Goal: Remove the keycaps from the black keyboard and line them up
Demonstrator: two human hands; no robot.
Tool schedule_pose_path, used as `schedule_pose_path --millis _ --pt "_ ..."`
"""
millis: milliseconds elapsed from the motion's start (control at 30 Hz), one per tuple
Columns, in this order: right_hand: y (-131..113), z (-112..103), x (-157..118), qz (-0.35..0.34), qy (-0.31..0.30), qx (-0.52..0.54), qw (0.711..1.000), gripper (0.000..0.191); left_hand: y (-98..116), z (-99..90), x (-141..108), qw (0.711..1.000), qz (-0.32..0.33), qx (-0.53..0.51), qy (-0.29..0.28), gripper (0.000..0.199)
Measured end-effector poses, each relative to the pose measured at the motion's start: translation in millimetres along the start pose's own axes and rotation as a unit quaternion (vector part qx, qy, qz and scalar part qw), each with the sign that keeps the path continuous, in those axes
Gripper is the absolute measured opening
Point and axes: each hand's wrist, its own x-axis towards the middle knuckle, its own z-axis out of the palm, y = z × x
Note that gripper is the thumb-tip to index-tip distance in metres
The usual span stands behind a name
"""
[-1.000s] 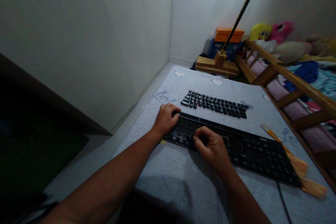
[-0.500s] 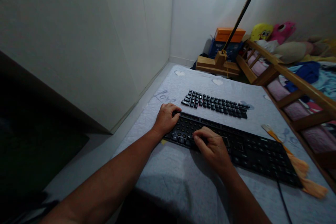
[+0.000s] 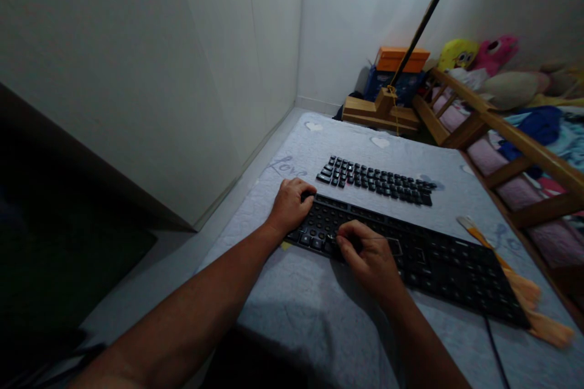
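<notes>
A black keyboard (image 3: 438,261) lies on a pale quilted cover, with many keycaps gone from its left part and bare round key seats showing. My left hand (image 3: 292,203) grips the upper left corner of the keyboard, fingers curled over its edge. Over the lower left keys, my right hand (image 3: 367,249) is closed in a pinch on a thin wire tool that looks like a keycap puller (image 3: 331,237). Its tip is at the bottom row, beside the remaining keycaps (image 3: 316,243). Whether it touches a keycap I cannot tell. Beyond the keyboard, loose keycaps (image 3: 378,179) lie in rows.
A brush (image 3: 474,230) and an orange cloth or glove (image 3: 545,322) lie by the keyboard's right end, near its cable (image 3: 495,349). A wooden bed rail (image 3: 524,134) runs along the right. A white cabinet (image 3: 205,73) stands left; a wooden stand (image 3: 381,110) is behind.
Little differs. The view has shifted slightly, and the right hand stays pinched over the bottom-left keys with the wire tip showing a bit more clearly. The left hand keeps its hold.
</notes>
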Motion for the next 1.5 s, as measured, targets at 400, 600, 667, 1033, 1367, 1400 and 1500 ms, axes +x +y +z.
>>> schedule_pose_path --millis 400,600,667,1033,1367,1400,1500 --pt "-2.9 4.9 -1.6 0.053 0.061 0.045 0.996 0.024 1.3 -0.5 -0.6 1.0 -0.004 -0.003 -0.001 0.015" --pt "-7.6 7.9 -3.5 0.08 0.083 0.026 0.993 0.027 1.0 -0.3 0.1 1.0 -0.002 -0.002 -0.001 0.014" --pt "-9.2 9.2 -3.4 0.079 0.096 0.016 0.992 0.028 0.9 -0.2 0.3 1.0 0.001 -0.002 -0.002 0.014" --pt "-12.5 12.6 -5.0 0.067 0.108 -0.066 0.99 0.032 0.5 0.4 -0.4 1.0 0.003 0.0 0.0 0.015" --pt "-9.9 5.4 -4.6 0.064 0.081 -0.059 0.993 0.027 1.0 -0.7 0.0 1.0 -0.004 -0.002 -0.002 0.015" --pt "-9.3 4.1 -4.6 0.062 0.077 -0.051 0.994 0.026 1.1 -0.8 0.0 1.0 -0.005 -0.001 -0.003 0.015" --pt "-7.7 2.2 -4.2 0.068 0.063 -0.035 0.995 0.026 0.6 -0.5 0.1 1.0 -0.001 0.006 -0.003 0.015"
